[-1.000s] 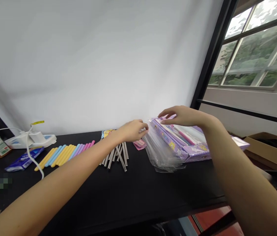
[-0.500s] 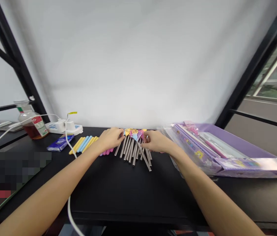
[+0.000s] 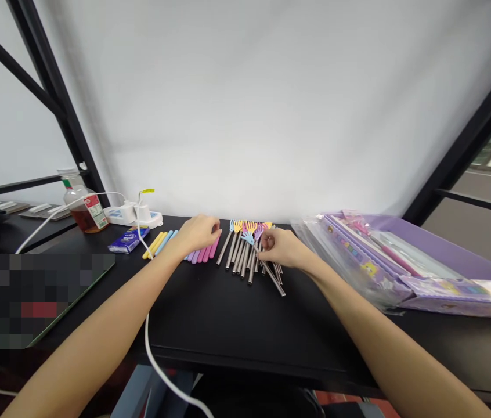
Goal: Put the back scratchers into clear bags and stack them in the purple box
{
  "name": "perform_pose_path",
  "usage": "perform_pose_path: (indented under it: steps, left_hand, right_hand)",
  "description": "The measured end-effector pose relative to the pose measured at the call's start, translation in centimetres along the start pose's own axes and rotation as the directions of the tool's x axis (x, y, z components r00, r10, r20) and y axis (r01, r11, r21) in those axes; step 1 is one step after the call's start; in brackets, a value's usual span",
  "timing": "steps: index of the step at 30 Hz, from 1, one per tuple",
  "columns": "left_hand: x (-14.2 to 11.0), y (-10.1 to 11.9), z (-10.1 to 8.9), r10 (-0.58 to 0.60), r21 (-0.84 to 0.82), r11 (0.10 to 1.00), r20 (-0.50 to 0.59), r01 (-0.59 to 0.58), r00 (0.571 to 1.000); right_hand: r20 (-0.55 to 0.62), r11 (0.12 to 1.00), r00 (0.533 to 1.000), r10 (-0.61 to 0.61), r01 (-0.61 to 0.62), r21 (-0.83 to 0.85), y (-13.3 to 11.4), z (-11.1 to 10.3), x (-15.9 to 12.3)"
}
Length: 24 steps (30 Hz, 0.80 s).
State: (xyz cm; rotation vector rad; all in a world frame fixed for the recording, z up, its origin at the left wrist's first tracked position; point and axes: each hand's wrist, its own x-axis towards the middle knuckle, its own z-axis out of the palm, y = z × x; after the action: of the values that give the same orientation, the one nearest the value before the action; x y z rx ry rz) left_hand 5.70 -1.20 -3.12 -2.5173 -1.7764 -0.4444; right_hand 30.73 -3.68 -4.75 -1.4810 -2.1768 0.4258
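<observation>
My left hand [image 3: 201, 233] is closed, its fingertips curled on the upper end of a pink handle [image 3: 215, 247] at the right end of a row of coloured handles. Part of that row is hidden behind the hand. My right hand [image 3: 285, 249] pinches a blue-headed back scratcher [image 3: 277, 283] near its hand-shaped head; its metal rod slants down to the right, over the others. Under and beside it lies a fan of back scratchers [image 3: 242, 255] with blue, yellow and purple heads towards the wall. Some heads are behind my right fingers.
Yellow handles [image 3: 155, 245] lie left of my left hand, near a blue packet [image 3: 129, 239]. A white power strip [image 3: 152, 219] and a bottle [image 3: 84, 203] stand behind. A white cable [image 3: 147, 337] crosses the table. At right is a purple box [image 3: 428, 241] with plastic wrapping [image 3: 336, 255].
My left hand has moved left from the scratcher heads to the pink handles. My right hand stays at the blue-headed scratcher. The camera view has turned slightly left.
</observation>
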Motion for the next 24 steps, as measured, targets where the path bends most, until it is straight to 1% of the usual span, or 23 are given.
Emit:
perform_pose_path:
  steps: [3, 7, 9, 12, 14, 16, 17, 19, 21, 22, 24]
  left_hand:
    - [0.0, 0.0, 0.1, -0.006, 0.024, 1.000, -0.002, 0.006, 1.000]
    - [0.1, -0.2, 0.1, -0.010, 0.029, 1.000, 0.006, 0.010, 1.000]
    - [0.1, -0.2, 0.2, -0.005, 0.022, 1.000, 0.011, 0.005, 1.000]
    - [0.1, -0.1, 0.6, 0.021, 0.019, 1.000, 0.019, -0.021, 1.000]
    - [0.1, 0.1, 0.9, 0.038, 0.009, 0.999, 0.046, -0.039, 0.998]
    - [0.1, 0.2, 1.1, 0.051, -0.011, 0.999, 0.064, -0.051, 0.997]
    - [0.2, 0.2, 1.2, 0.053, -0.020, 0.998, 0.053, -0.052, 0.997]
    - [0.3, 0.1, 1.0, 0.037, -0.027, 0.999, -0.001, -0.037, 0.999]
    - [0.3, -0.2, 0.7, 0.010, -0.026, 1.000, -0.042, -0.011, 0.999]
    - [0.3, -0.3, 0.6, 0.008, -0.028, 1.000, -0.036, -0.009, 0.999]
    - [0.3, -0.5, 0.3, 0.023, -0.029, 0.999, 0.003, -0.023, 1.000]
  right_hand:
    - [0.035, 0.999, 0.999, -0.008, 0.009, -0.039, -0.1, 0.4, -0.2]
    - [0.014, 0.998, 0.999, 0.036, -0.035, -0.055, -1.0, 0.6, -0.5]
    - [0.013, 0.998, 0.998, 0.055, -0.056, 0.006, -1.3, 0.5, -0.7]
    - [0.001, 0.975, 0.999, 0.051, -0.050, 0.214, -1.3, 0.2, -0.7]
    - [-0.020, 0.926, 0.998, 0.064, -0.052, 0.373, -1.1, 0.0, -0.7]
    - [-0.031, 0.846, 0.995, 0.098, -0.067, 0.529, -0.9, -0.3, -0.8]
    - [-0.035, 0.795, 0.992, 0.123, -0.077, 0.601, -0.9, -0.4, -0.8]
    - [-0.034, 0.689, 0.983, 0.179, -0.100, 0.717, -1.1, -0.7, -1.0]
    - [-0.014, 0.604, 0.976, 0.216, -0.123, 0.787, -1.2, -1.0, -1.1]
    - [0.002, 0.576, 0.974, 0.227, -0.135, 0.806, -1.3, -1.1, -1.2]
    - [0.026, 0.557, 0.971, 0.239, -0.159, 0.815, -1.3, -1.2, -1.3]
